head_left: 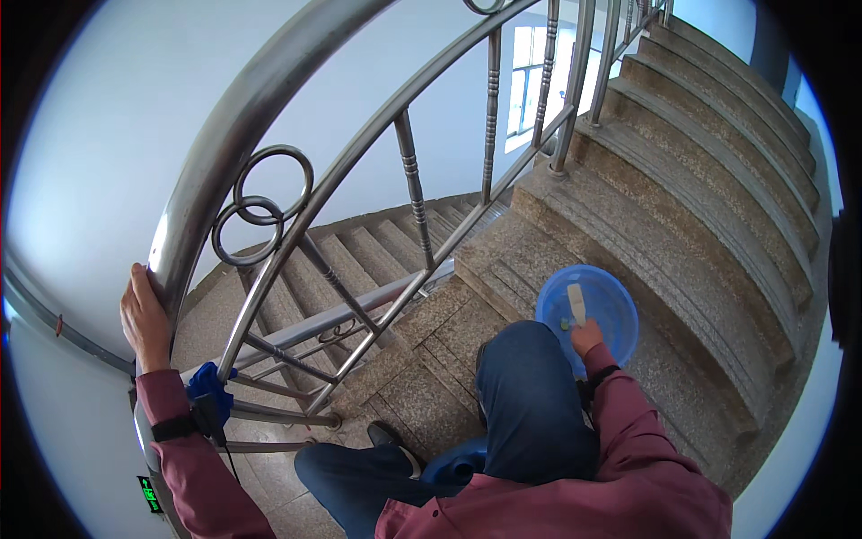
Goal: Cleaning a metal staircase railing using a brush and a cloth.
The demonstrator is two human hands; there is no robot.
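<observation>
My left hand (145,319) grips the thick steel handrail (211,148) at the left, with part of its fingers hidden behind the tube. In my right hand (587,336) is a cream-coloured flat-headed brush (576,304), closed in my fingers by its lower end. The bristles, if any, are turned out of sight. Beneath that hand a round translucent blue basin (622,301) rests on the stone stairs. A small greenish bit (565,323) lies inside the basin.
Speckled stone steps (700,211) rise to the right, while a lower flight (359,251) descends beyond the railing bars (411,180). A blue container (449,463) sits by my legs, partly hidden. Some blue object (208,395) is beside my left wrist. Linked steel rings (247,231) join the rails.
</observation>
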